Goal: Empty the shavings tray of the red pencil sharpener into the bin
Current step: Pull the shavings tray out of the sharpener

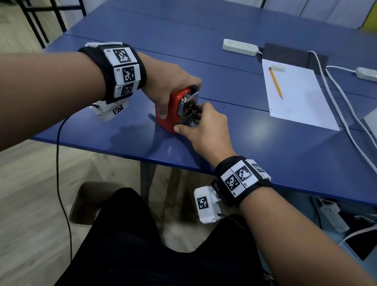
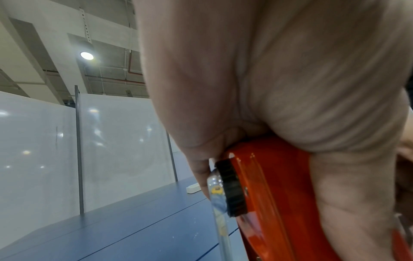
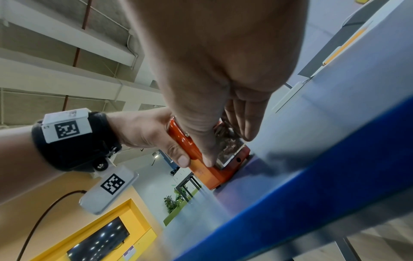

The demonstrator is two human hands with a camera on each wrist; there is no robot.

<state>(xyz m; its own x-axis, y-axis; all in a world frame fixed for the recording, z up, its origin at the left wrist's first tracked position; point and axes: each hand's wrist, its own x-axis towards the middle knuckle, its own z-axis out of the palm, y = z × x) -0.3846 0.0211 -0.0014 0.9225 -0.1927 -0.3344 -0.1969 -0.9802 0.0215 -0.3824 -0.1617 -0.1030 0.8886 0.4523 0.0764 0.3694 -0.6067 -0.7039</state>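
Observation:
The red pencil sharpener (image 1: 171, 113) stands on the blue table (image 1: 265, 150) near its front edge. My left hand (image 1: 165, 87) grips the body from above, thumb down the near side; the left wrist view shows the red body (image 2: 279, 203), its black knob (image 2: 232, 189) and clear crank. My right hand (image 1: 192, 123) pinches the clear shavings tray (image 1: 187, 112) at the sharpener's right end, thumb on the near side and fingers on the far side. Brown shavings show inside the tray (image 3: 228, 146). The bin (image 1: 90, 202) stands on the floor under the table's front edge.
A sheet of white paper (image 1: 301, 102) with a yellow pencil (image 1: 276, 82) and an eraser (image 1: 278, 67) lies to the right. Two power strips (image 1: 240, 47) and white cables (image 1: 350, 129) lie behind and along the right side. My dark-trousered legs (image 1: 168, 259) are below the table.

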